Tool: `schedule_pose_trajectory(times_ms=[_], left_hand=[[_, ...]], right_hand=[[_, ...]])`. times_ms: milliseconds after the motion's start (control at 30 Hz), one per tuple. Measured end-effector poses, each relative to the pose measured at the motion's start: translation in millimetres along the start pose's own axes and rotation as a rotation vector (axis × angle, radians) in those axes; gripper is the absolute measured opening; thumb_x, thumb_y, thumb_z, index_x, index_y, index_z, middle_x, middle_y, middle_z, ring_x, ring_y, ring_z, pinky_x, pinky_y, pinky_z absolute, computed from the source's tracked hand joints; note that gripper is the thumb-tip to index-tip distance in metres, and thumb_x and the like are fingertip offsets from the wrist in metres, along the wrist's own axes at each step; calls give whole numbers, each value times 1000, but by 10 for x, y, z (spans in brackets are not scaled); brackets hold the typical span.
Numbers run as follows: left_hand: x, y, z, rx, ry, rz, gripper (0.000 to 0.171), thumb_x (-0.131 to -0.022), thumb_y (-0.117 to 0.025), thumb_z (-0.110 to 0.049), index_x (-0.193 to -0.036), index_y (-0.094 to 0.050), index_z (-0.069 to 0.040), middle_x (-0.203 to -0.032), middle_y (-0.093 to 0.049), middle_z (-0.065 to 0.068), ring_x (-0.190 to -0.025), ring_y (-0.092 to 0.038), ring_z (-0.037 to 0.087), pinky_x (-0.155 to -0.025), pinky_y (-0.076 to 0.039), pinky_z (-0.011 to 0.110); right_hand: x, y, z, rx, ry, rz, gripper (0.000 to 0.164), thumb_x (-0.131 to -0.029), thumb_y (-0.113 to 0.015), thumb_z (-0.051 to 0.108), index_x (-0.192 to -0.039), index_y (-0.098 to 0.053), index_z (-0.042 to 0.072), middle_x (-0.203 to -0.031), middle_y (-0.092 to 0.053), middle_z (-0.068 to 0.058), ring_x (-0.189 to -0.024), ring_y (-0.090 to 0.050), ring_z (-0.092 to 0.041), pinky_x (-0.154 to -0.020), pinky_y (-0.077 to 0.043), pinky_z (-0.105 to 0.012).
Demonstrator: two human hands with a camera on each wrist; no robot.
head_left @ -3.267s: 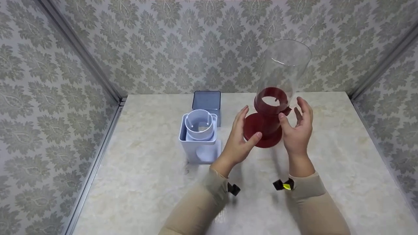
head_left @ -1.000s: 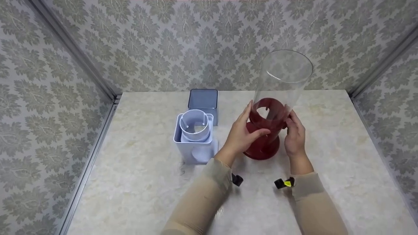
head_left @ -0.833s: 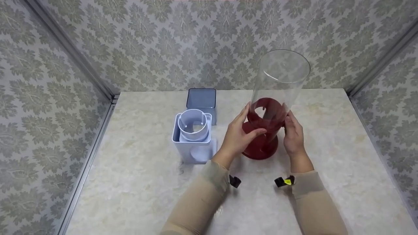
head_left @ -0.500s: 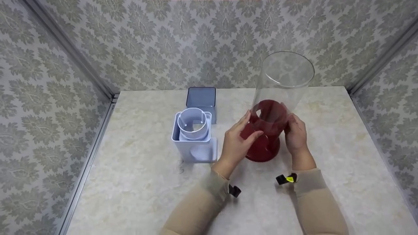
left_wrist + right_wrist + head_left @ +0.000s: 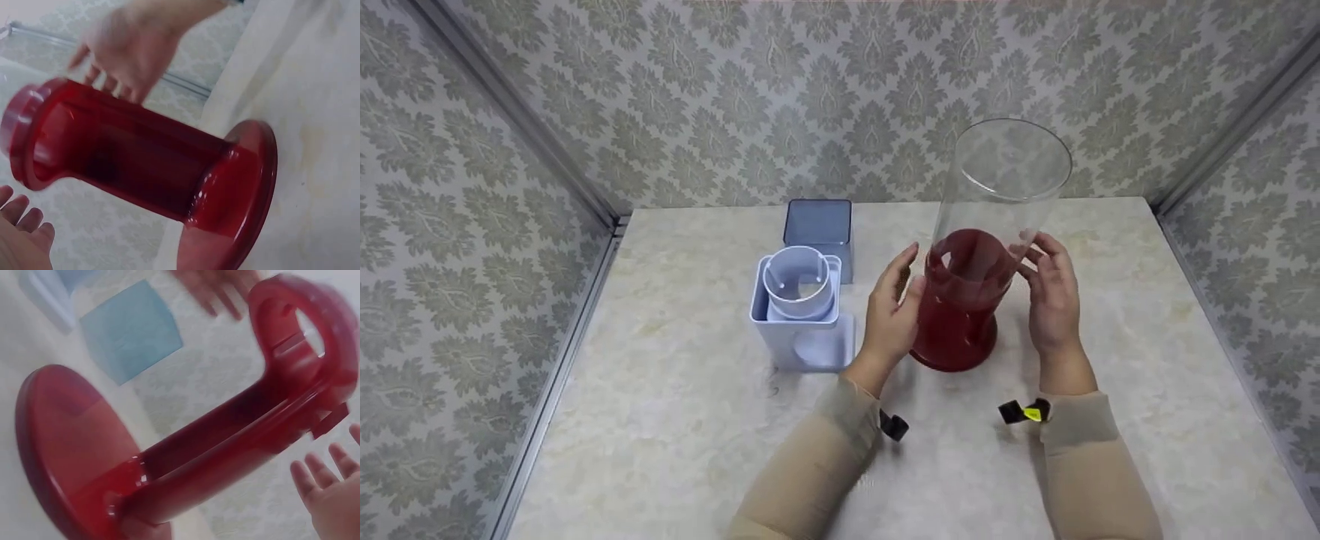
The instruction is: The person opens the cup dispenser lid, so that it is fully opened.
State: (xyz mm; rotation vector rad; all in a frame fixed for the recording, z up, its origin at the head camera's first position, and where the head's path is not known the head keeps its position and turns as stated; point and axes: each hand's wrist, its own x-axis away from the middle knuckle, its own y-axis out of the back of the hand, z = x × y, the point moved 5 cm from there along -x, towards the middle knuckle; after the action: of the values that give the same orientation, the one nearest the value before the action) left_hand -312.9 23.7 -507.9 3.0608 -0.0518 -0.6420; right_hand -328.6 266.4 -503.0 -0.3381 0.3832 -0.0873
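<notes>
A red stand (image 5: pixel 952 330) with a round base and an upper ring stands upright on the table, a clear open-topped cylinder (image 5: pixel 1005 176) seated in its ring. My left hand (image 5: pixel 891 315) is beside the stand's left side, fingers relaxed and thumb overlapping the stand's edge in the head view. To the right of the ring is my right hand (image 5: pixel 1054 307), its fingers loosely bent and holding nothing. In the right wrist view a gap shows between my right fingertips (image 5: pixel 320 472) and the stand, which has a small tab (image 5: pixel 331 422) at its ring.
Left of the stand, a pale blue square holder (image 5: pixel 810 349) has a round cup-like piece (image 5: pixel 797 285) set in its top. Just behind it stands a translucent blue square container (image 5: pixel 819 221). Patterned walls (image 5: pixel 840 97) enclose the table (image 5: pixel 660 420) at the back and sides.
Both hands have come off the ring and moved outward. Compared with the oldest frame, the stand and cylinder are nearer to me and the base has shifted forward toward my side.
</notes>
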Motion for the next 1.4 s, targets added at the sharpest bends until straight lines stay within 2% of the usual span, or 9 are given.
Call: schedule_pose_trajectory(times_ms=[100,233,367,433,500,733,933,1167,1400], left_hand=[[-117,36,90,76,28,-22,48,-116,-52,-3,-163,-51,7,-171,-53,26,-164,-48,42,-139,-38,49],[-259,21,141,144,70,-10,48,-118,-46,-5,-165,-49,7,-172,-52,26,-164,-47,41,-139,-38,51],[-360,-67,155,228,117,51,50,-120,-42,-12,-165,-48,7,-170,-53,27,-162,-50,39,-136,-43,47],[-380,-105,157,260,137,79,51,-120,-40,-13,-164,-48,9,-167,-55,30,-160,-52,40,-134,-45,44],[-378,-128,163,276,151,97,51,-119,-39,-12,-163,-49,12,-165,-57,32,-159,-53,41,-133,-47,43],[-340,-154,140,287,114,131,50,-119,-38,-9,-160,-49,17,-162,-57,36,-160,-50,47,-136,-43,47],[-264,-144,140,250,78,129,50,-118,-42,-6,-163,-46,16,-166,-54,35,-162,-47,47,-137,-41,44],[-97,-141,114,228,1,92,52,-111,-56,1,-161,-50,15,-168,-52,35,-161,-49,49,-135,-43,38],[8,-171,85,264,-12,52,58,-104,-70,7,-158,-52,14,-163,-53,34,-166,-44,46,-132,-47,49]], right_hand=[[38,-67,102,46,65,12,75,-100,-88,45,-151,-53,2,-142,-57,-9,-131,-56,-24,-110,-51,-30],[96,-175,172,286,11,44,111,-71,-107,55,-150,-45,9,-139,-45,1,-127,-45,-23,-105,-45,-30],[156,-288,203,551,-70,99,110,-73,-110,23,-151,-35,3,-139,-41,0,-124,-41,-19,-103,-40,-36],[178,-330,203,619,-93,110,105,-75,-105,8,-151,-33,-1,-141,-41,-4,-123,-42,-17,-103,-40,-37],[190,-360,197,646,-101,112,103,-77,-103,6,-151,-33,-2,-143,-42,-8,-122,-43,-15,-103,-40,-36],[198,-349,200,597,-102,93,97,-78,-103,8,-147,-36,-1,-138,-47,-10,-120,-48,-16,-102,-42,-39],[166,-263,200,553,-126,121,96,-80,-101,4,-154,-41,1,-145,-53,-9,-127,-52,-18,-106,-45,-30],[106,-87,161,325,-125,186,85,-81,-92,-17,-154,-55,4,-147,-64,-2,-133,-60,-22,-111,-51,-28],[72,39,126,110,-148,237,73,-84,-91,-15,-146,-60,8,-144,-68,-1,-130,-63,-18,-107,-54,-28]])
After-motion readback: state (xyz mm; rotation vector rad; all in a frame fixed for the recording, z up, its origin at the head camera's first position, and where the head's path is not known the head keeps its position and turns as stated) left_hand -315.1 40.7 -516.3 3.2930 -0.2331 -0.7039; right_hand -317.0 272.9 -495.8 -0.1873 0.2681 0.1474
